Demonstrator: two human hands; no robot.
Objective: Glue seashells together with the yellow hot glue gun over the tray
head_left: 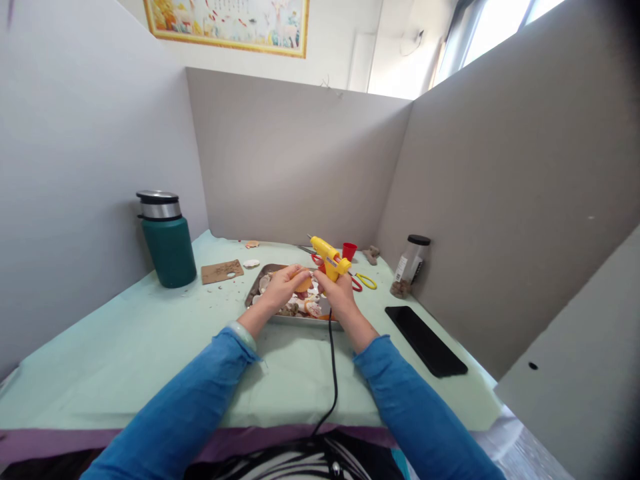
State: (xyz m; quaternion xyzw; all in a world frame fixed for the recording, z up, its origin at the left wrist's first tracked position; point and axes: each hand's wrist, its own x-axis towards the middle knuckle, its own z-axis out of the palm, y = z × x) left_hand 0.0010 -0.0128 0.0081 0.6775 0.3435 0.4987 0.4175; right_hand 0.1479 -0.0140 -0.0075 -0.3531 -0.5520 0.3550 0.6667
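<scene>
A yellow hot glue gun (329, 255) is gripped in my right hand (340, 293), its nozzle pointing up and to the left. Its black cord (333, 373) runs down over the table's front edge. My left hand (283, 288) is closed on a small orange piece, perhaps a shell (303, 285), partly hidden by the fingers. Both hands are above a metal tray (300, 321) that contains white and brown shells (313, 307) and other bits. The two hands are close together, with fingertips nearly meeting.
A green bottle (170, 250) stands at the left near a cardboard piece (223, 271) and a white shell (251, 264). Behind the tray are a red cup (349, 251) and yellow-handled scissors (367, 281). To the right are a clear jar (410, 267) and a black phone (425, 340). Grey partitions (300, 160) enclose the table.
</scene>
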